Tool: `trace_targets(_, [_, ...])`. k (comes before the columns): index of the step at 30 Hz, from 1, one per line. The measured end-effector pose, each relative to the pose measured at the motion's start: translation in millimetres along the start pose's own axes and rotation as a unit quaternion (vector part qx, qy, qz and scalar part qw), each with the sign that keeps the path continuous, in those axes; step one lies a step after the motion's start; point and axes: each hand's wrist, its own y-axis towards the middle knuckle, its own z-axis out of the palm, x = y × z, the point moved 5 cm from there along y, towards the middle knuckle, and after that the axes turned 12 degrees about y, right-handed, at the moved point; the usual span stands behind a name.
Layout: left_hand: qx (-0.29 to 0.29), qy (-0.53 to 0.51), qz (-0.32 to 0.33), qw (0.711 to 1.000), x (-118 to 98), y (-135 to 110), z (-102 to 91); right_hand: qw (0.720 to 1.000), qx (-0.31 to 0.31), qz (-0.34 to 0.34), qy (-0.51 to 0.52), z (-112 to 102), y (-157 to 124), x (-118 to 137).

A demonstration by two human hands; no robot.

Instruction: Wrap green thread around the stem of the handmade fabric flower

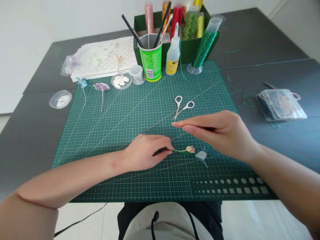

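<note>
My left hand (150, 151) rests low over the green cutting mat, thumb and forefinger pinching the green stem of a small artificial flower (190, 149). Its peach bloom points right, beside a pale whitish-blue petal piece (201, 155) with a thin stem, which lies on the mat. Above and to the right hovers my right hand (216, 131), forefinger stretched out and thumb pressed along beneath it; anything thin between them is too small to make out. White-handled scissors (178, 110) lie partly spread just beyond its fingertips.
The cutting mat (112, 133) covers the dark table. Behind stand a green cup (151, 65) with brushes, a glue bottle (173, 56), a green thread spool (205, 43) and a green box (138, 25). Finished-looking flowers (102, 87) lie left; a clear plastic case (282, 103) sits right.
</note>
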Motion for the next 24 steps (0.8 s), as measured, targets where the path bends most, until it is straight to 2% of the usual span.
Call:
trace_targets(8, [0.000, 0.005, 0.004, 1.000, 0, -1, -0.8, 0.996, -0.030, 0.082, -0.004, -1, 7, -27])
trace_targets(18, [-0.004, -0.027, -0.039, 0.999, 5, 1, -2.6, 0.994, -0.045, 0.086, -0.054, -3, 8, -39])
trace_targets(24, [-0.023, -0.044, -0.043, 0.998, 6, 1, -3.9, 0.992, -0.015, 0.095, -0.087, -2, 10, -46])
